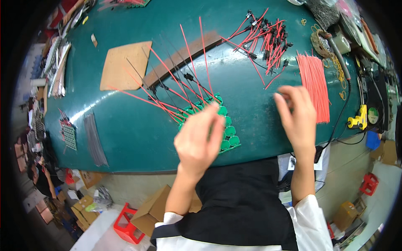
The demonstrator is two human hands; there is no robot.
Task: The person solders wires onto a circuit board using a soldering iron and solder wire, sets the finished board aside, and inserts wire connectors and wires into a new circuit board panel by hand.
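The left hand [199, 140] lies over the near half of the green circuit panel [228, 125] at the workbench's [138, 125] front edge, so the boards and wire ends under it are hidden. Its fingertips are smeared by motion, and whether they pinch a wire cannot be told. The right hand [297, 115] is blurred as well; its fingers curl, perhaps around something thin, but nothing can be made out between them. It also covers the near left corner of the red wire bundle [314, 83]. At the bench's far right corner, the clutter of tools [356, 37] bends into the dark rim and is cut off.
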